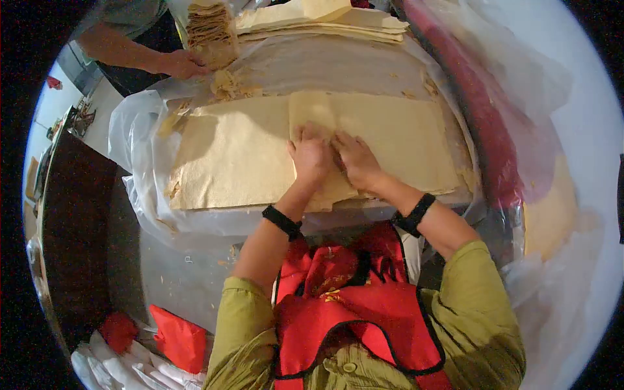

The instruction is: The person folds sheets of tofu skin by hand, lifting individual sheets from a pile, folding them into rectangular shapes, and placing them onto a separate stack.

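Note:
My left hand (pixel 312 155) rests on the middle of a wide, pale yellow, cloth-like sheet (pixel 234 149), its fingers lying on the surface and pointing away from me. Close beside it, my right hand (pixel 356 159) also presses on the sheet, fingers slightly bent and angled to the left. Beneath both hands, a narrower overlapping strip (pixel 311 106) of the same material runs from the far edge to the near edge. What lies under the palms is hidden. Each wrist wears a black band.
Clear plastic (pixel 140 130) covers the worktable. Stacked yellow sheets (pixel 325 27) lie at the far edge. At far left, another person's hand (pixel 185 64) is by a brown folded stack (pixel 211 29) and scraps (pixel 224 84). A plastic-covered red surface (pixel 481 110) borders the right.

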Available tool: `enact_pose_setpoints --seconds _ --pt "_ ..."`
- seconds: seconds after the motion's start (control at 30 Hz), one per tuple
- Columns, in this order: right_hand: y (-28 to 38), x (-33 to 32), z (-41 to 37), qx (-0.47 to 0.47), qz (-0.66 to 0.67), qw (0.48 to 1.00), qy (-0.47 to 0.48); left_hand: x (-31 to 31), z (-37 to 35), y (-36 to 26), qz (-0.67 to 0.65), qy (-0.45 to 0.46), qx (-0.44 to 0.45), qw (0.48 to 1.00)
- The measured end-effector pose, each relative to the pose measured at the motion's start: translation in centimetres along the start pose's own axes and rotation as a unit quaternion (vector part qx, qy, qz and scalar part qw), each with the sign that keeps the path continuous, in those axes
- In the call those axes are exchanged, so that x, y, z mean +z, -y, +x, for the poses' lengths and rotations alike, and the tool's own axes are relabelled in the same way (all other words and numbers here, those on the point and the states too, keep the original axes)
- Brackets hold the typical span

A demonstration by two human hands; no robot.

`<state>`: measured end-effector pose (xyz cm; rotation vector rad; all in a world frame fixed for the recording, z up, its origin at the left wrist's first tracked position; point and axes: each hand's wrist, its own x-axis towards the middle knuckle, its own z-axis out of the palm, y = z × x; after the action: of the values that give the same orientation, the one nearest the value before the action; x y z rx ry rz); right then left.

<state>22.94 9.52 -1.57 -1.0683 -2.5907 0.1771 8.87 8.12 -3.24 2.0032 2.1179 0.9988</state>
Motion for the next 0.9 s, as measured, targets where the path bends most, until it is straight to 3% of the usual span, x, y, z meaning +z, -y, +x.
enact_pose_setpoints --seconds 0.1,0.13,0.17,0.2,0.27,0.3,0.37,0.47,0.5,0.6,0.67,0.77,0.8,0.9 --pt "0.0 0.6 -0.3 -0.024 -0.090 0.995 0.021 -2.0 0.2 1.8 -0.133 -0.033 -0.064 0.988" --pt "0.1 0.5 -0.4 -0.012 -0.059 0.998 0.026 -2.9 0.3 1.9 -0.187 -0.036 -0.089 0.978" --pt "0.2 0.3 -0.2 -0.002 -0.031 0.999 0.030 -1.9 0.4 3.2 -0.098 -0.139 -0.036 0.985" --pt "0.3 0.1 0.0 0.006 -0.002 0.999 0.035 -1.4 0.8 3.9 -0.213 -0.090 -0.093 0.968" --pt "-0.2 1.0 -0.1 -0.017 0.002 1.000 0.009 -1.3 1.4 4.8 -0.428 0.012 -0.201 0.881" --pt "0.1 0.5 -0.1 -0.026 0.004 1.000 -0.005 -1.8 1.2 4.7 -0.446 0.047 -0.239 0.861" --pt "0.2 -1.2 0.1 0.110 0.173 0.978 -0.022 -2.6 0.4 4.1 -0.479 0.121 -0.309 0.813" --pt "0.7 -4.0 1.1 0.280 0.380 0.878 -0.076 -6.6 -2.5 0.9 -0.604 0.153 -0.296 0.724" --pt "0.6 -4.4 1.3 0.327 0.437 0.832 -0.097 -6.7 -3.5 0.4 -0.611 0.162 -0.285 0.721" --pt "0.2 -4.0 1.7 0.269 0.630 0.726 -0.067 -6.8 -5.0 -0.4 -0.628 0.181 -0.253 0.713" --pt "1.0 -4.8 1.4 0.262 0.608 0.747 -0.059 -6.6 -5.7 -0.3 -0.631 0.196 -0.236 0.713" --pt "2.4 -5.3 1.8 0.242 0.566 0.785 -0.067 -9.6 -6.0 -2.3 -0.677 0.211 -0.266 0.653" --pt "2.7 -5.2 1.9 0.235 0.551 0.798 -0.070 -10.0 -6.0 -2.4 -0.682 0.196 -0.257 0.656" --pt "2.5 -7.6 1.1 0.211 0.691 0.691 -0.016 -11.2 -4.4 -1.6 -0.702 0.130 -0.241 0.658"
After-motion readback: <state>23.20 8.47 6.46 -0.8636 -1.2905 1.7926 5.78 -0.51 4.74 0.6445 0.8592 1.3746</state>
